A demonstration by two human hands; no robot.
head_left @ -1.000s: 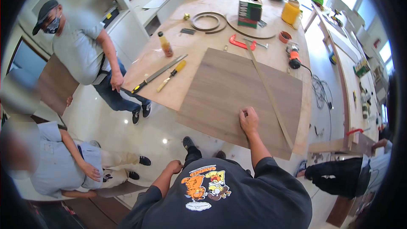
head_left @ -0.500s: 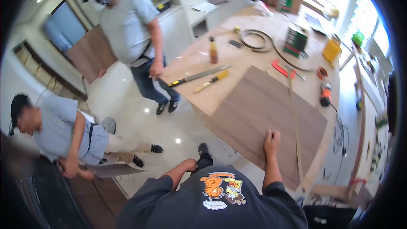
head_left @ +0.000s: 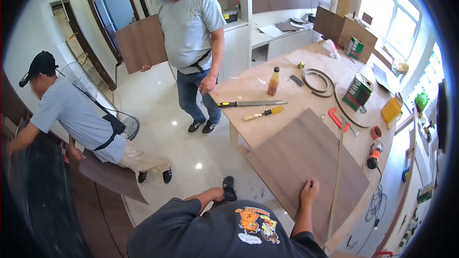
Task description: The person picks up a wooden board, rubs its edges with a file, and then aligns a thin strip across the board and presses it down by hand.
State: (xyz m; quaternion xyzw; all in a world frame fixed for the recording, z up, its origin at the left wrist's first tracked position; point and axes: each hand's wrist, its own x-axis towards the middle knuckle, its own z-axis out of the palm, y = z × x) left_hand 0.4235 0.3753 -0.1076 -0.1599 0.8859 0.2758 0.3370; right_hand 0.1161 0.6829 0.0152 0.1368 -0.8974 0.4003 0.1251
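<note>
A brown wood-grain panel (head_left: 291, 155) lies on the worktable, its near corner jutting past the edge. My right hand (head_left: 310, 191) rests on it with the fingers curled in; nothing shows in them. Just right of that hand, a long thin strip (head_left: 338, 177) lies across the panel. My left hand (head_left: 217, 194) is low by my leg, away from the table, and its fingers are hidden. Beyond the panel lie a brush with a yellow handle (head_left: 264, 113) and a long file with a black and yellow handle (head_left: 252, 103).
On the worktable (head_left: 239, 86) are a sauce bottle (head_left: 273, 81), a coiled edging strip (head_left: 319, 82), a green can (head_left: 357, 92), a yellow container (head_left: 392, 110), a red tool (head_left: 338, 119) and a corded power tool (head_left: 375, 155). One person (head_left: 191, 33) holds a panel; another (head_left: 86, 119) bends at left.
My view has swung left, so the table sits farther right. The person at left now stretches an arm outward and still holds a sheet. My right hand stays on the panel.
</note>
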